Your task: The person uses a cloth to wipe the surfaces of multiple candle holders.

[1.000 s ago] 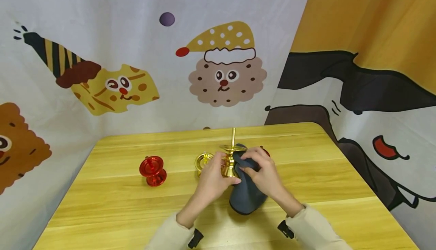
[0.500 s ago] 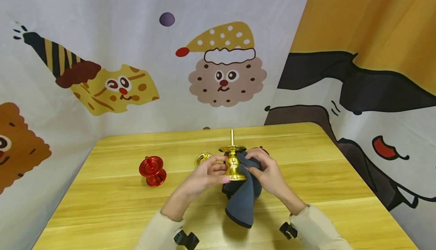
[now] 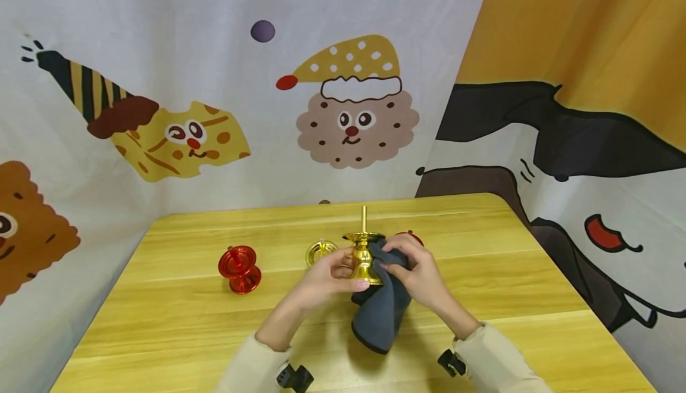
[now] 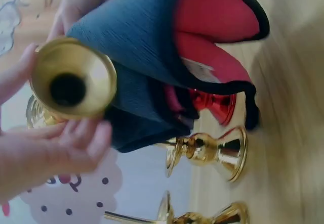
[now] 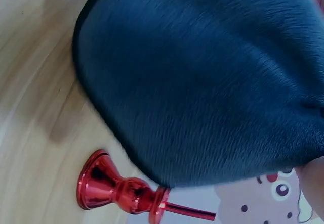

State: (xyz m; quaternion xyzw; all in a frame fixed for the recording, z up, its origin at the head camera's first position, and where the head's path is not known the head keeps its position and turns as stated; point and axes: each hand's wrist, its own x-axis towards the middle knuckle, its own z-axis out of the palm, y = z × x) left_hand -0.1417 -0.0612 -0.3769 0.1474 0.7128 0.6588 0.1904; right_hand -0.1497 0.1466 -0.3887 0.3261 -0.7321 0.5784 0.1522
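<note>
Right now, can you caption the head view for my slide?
Left hand holds a gold candlestick above the wooden table while right hand presses a grey cloth against it.

candlestick (image 3: 363, 257) upright between both hands, cloth (image 3: 379, 312) hanging right, second candlestick (image 3: 239, 270) far left on table (image 3: 161, 321)

Both forearms, in pale sleeves, reach forward and angle inward so the two hands meet at the middle, raised above the surface. The left hand (image 3: 331, 274) has its fingers curled inward, thumb and fingertips (image 4: 91, 135) pinching. The right hand (image 3: 415, 269) sits opposite, knuckles up, fingers bent and clasped.
</note>
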